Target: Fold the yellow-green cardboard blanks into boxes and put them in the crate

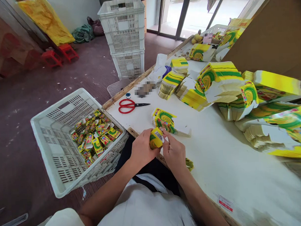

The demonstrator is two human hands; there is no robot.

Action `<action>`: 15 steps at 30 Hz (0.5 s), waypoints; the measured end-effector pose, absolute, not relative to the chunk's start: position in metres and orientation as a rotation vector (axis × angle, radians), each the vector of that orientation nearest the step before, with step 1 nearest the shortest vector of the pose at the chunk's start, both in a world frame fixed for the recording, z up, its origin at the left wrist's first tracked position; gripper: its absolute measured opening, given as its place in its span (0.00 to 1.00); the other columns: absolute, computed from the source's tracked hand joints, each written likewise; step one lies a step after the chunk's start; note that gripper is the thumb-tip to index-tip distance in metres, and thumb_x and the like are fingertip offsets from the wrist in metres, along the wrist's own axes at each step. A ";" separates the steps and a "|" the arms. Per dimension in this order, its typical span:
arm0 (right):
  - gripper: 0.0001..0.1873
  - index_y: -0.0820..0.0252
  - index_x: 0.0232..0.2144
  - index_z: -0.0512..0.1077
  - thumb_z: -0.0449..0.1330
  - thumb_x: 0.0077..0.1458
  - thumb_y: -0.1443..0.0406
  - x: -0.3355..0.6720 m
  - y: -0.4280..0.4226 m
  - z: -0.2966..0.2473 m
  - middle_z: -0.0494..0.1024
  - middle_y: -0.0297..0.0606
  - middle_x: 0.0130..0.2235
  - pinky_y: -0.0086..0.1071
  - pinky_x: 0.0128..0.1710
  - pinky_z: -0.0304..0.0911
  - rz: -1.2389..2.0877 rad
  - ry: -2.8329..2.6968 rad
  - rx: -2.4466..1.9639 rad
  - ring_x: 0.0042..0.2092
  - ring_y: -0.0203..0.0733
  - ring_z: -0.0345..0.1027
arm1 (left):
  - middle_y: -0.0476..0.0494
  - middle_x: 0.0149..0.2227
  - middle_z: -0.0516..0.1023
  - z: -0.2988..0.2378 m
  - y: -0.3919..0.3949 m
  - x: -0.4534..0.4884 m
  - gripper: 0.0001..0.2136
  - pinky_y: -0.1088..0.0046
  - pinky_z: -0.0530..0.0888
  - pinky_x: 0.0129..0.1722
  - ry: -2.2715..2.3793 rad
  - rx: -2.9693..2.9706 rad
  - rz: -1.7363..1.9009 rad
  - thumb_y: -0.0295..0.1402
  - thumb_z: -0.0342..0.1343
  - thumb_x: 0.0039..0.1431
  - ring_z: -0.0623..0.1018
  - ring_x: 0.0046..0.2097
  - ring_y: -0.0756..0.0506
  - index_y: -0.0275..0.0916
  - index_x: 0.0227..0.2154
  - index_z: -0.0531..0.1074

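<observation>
Between my two hands is a small yellow and green carton [155, 138] with a barcode on the face turned up to me. My left hand [144, 147] wraps round its left side. On the right, my right hand [174, 151] pinches the carton's edge with thumb and fingers. Just beyond lies a short stack of flat printed cartons [165, 120] on the white table [204, 164]. Partly hidden behind my right forearm is another yellow-green piece [189, 164]. To my left, a white plastic crate [61, 175] holds many small filled cartons [97, 136] lying in a jumble.
Red-handled scissors [127, 106] and a small blue-rimmed roll [128, 95] lie near the table's left edge. Bundles of flat cartons [220, 74] crowd the far and right side. Stacked white crates [126, 38] stand on the floor beyond; red stools [68, 52] are farther left.
</observation>
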State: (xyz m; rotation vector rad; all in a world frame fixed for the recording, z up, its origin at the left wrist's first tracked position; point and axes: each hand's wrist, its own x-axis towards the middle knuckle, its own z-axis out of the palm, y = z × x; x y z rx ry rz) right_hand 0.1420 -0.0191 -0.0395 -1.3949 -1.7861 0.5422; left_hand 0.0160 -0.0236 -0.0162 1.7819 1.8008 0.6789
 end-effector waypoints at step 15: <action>0.16 0.60 0.40 0.70 0.57 0.46 0.74 0.180 0.064 -0.078 0.76 0.48 0.38 0.52 0.46 0.64 0.410 -1.836 -1.643 0.43 0.56 0.68 | 0.27 0.58 0.65 -0.039 -0.014 -0.083 0.37 0.47 0.60 0.60 2.297 1.630 0.885 0.39 0.66 0.44 0.63 0.61 0.29 0.34 0.56 0.59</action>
